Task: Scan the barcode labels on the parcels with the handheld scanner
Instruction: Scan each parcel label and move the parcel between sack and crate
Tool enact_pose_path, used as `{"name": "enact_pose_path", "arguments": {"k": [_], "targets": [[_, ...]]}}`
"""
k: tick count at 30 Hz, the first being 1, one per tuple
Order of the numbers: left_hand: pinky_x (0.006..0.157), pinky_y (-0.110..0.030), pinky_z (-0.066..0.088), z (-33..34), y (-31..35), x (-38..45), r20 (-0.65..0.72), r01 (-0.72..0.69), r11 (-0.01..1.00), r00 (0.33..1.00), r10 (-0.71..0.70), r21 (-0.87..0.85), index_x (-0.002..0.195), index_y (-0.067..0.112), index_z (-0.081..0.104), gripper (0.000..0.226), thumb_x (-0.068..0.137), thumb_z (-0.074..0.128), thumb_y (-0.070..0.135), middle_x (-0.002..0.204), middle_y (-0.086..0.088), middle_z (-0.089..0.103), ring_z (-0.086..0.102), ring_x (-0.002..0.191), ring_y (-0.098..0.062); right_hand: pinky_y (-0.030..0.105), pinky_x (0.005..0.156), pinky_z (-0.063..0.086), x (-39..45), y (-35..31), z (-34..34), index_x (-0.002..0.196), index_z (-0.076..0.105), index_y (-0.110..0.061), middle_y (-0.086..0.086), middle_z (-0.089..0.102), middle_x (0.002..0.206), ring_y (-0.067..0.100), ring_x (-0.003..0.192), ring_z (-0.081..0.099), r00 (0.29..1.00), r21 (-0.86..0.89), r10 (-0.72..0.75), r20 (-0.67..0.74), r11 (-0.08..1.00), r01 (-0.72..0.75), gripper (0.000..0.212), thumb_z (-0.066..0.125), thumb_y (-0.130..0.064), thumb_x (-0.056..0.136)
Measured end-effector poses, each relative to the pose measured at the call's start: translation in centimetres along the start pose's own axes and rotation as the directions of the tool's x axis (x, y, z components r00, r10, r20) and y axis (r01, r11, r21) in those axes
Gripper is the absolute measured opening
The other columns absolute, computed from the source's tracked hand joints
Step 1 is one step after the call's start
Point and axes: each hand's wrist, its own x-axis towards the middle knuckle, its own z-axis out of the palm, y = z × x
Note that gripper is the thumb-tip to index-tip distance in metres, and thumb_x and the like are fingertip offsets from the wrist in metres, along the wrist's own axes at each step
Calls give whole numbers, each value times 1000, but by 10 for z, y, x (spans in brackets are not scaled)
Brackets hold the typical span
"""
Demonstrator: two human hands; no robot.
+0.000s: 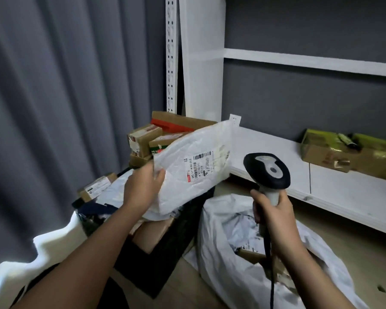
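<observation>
My left hand (143,186) grips the left edge of a white plastic mailer parcel (187,170), held up and tilted over an open black box. Its barcode label (202,166) faces me. To the right, my right hand (272,214) grips the grey handle of the handheld scanner (266,170). The scanner's black head stands just right of the mailer, a short gap apart, and its cord hangs down past my wrist.
The black box (165,248) below holds cardboard parcels and mailers. A large white sack (243,253) of parcels lies under my right hand. Several brown boxes (147,139) are stacked behind. A white shelf (321,181) at right carries a box (343,152) with green packets. A grey curtain hangs at left.
</observation>
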Motion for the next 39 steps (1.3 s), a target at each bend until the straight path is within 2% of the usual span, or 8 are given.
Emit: {"name": "enact_pose_path", "arguments": {"k": [2,5,8,12,17,23,31,39], "targets": [[72,-35,48,-1,-9,5,52,-4,986,999,13,-168,105,19,63,15,95,55,28,98,0,68,63,92,-24,20,40,23,-1,1,0,81,45,-15,-1,41,50,13,41,32,993,23,60,103,998,-63,22,63,-18,92],[81,-37,51,0,-17,9,152,87,920,988,-30,-383,104,19,62,11,93,59,22,102,0,68,65,96,-22,18,40,24,-5,2,5,76,44,-11,-1,41,46,13,38,31,967,47,101,236,992,-115,28,66,-28,80],[73,-29,51,-1,-15,9,207,144,860,977,-45,-490,106,13,61,12,94,58,15,105,-4,67,64,93,-20,20,40,27,-6,4,11,86,54,-4,1,43,48,13,38,32,944,41,109,313,991,-128,26,68,-26,81],[67,-21,50,-1,-14,8,223,158,809,974,-34,-566,109,11,59,15,95,57,12,104,-3,65,63,87,-15,25,45,27,-5,5,13,90,54,-2,3,43,49,14,39,32,931,47,80,356,994,-104,44,70,-37,68],[66,-21,49,-1,-14,8,235,167,773,972,-23,-612,106,15,58,12,95,58,13,94,9,64,63,83,-7,25,44,25,-4,8,13,86,50,-6,3,41,49,14,39,31,922,47,93,376,992,-119,29,64,-30,78],[65,-20,49,-1,-15,8,220,146,775,975,-9,-615,99,20,58,9,95,57,12,92,10,64,63,81,-5,25,45,25,-4,8,11,83,48,-6,2,42,48,14,38,31,928,-38,93,360,996,-85,32,64,-33,77],[62,-17,48,0,-15,8,230,152,781,973,-11,-605,105,16,58,10,95,57,13,93,11,64,63,81,-4,28,47,21,-4,8,10,85,48,-7,3,43,50,14,38,32,942,-67,95,323,995,-77,32,63,-34,76],[65,-20,48,3,-18,10,234,162,779,972,-21,-606,107,14,59,12,95,57,14,94,10,65,63,83,-6,30,50,19,-4,7,9,89,49,-2,0,44,50,13,39,32,945,-68,105,309,994,-88,37,63,-34,76]]}}
